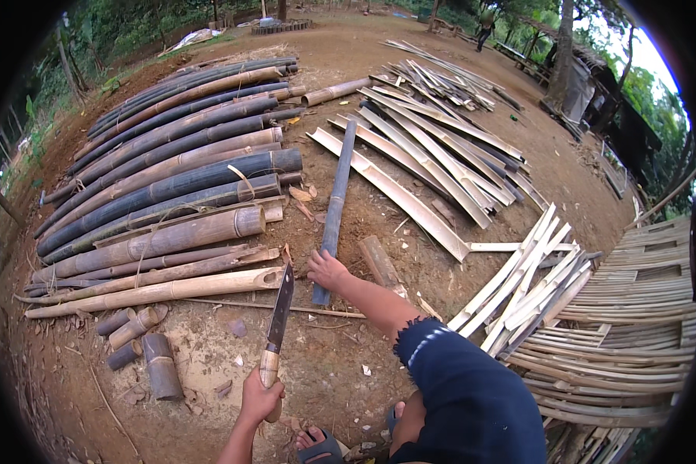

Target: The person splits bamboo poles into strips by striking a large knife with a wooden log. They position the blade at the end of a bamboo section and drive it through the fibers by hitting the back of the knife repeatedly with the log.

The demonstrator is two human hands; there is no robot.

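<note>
Wooden-handled flat machete (pixel 277 329) in closed left fingers (pixel 260 400), right fingers (pixel 326 270) wrapped on round dark bamboo pole (pixel 336 201).

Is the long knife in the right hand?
No, the left hand grips the long knife; the right hand rests on the dark bamboo pole.
</note>
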